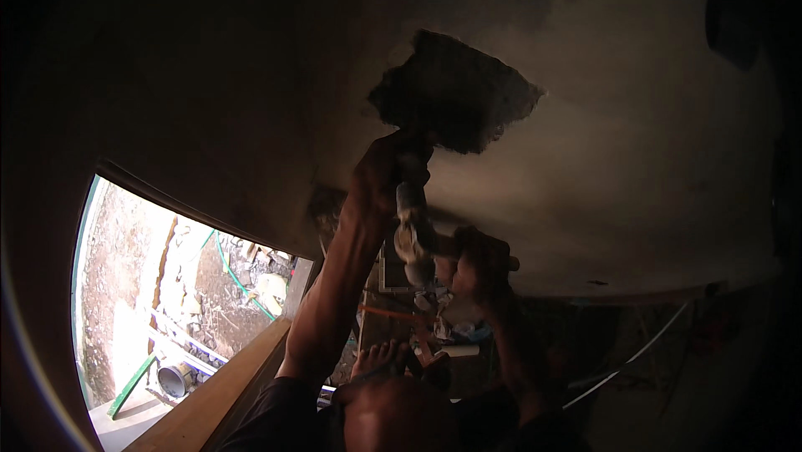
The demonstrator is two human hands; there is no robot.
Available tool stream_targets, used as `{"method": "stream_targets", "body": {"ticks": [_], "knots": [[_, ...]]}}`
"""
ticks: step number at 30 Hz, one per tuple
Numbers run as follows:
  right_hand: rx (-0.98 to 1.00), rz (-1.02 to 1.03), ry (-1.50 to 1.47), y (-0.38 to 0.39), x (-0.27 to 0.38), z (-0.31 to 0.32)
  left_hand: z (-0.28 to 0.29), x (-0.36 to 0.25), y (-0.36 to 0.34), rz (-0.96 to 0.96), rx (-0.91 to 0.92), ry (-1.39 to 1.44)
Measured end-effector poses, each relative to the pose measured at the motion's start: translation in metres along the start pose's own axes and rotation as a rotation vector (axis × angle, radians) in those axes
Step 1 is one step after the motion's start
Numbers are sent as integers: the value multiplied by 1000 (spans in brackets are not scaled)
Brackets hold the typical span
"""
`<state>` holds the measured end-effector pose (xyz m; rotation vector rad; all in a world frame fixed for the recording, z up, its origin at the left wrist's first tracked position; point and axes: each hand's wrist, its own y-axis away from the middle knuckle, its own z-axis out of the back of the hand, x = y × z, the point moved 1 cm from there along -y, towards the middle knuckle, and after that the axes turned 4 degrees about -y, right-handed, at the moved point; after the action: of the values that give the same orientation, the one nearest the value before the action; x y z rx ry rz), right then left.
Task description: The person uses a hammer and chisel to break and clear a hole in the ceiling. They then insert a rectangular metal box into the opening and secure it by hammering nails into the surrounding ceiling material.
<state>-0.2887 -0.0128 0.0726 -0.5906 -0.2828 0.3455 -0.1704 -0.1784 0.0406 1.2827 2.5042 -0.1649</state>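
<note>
My left hand is raised just below a dark, ragged hole in the pale, stained plaster surface, its fingers closed round something dark that I cannot make out. Below and to the right, my right hand grips the handle of a hammer, whose worn metal head is beside my left wrist.
A bright opening at left shows rubble, a green hose, pale pipes and a grey pipe piece. A wooden plank runs along its edge. Bare toes show at the bottom. Clutter and a thin white line lie in shadow.
</note>
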Motion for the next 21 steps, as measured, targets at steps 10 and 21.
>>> {"method": "stream_targets", "body": {"ticks": [10, 21], "knots": [[56, 44, 77, 4, -6, 9, 9, 7, -13, -14, 137, 54], [-37, -393, -280, 3, 12, 16, -27, 14, 38, -141, -223, -65]]}}
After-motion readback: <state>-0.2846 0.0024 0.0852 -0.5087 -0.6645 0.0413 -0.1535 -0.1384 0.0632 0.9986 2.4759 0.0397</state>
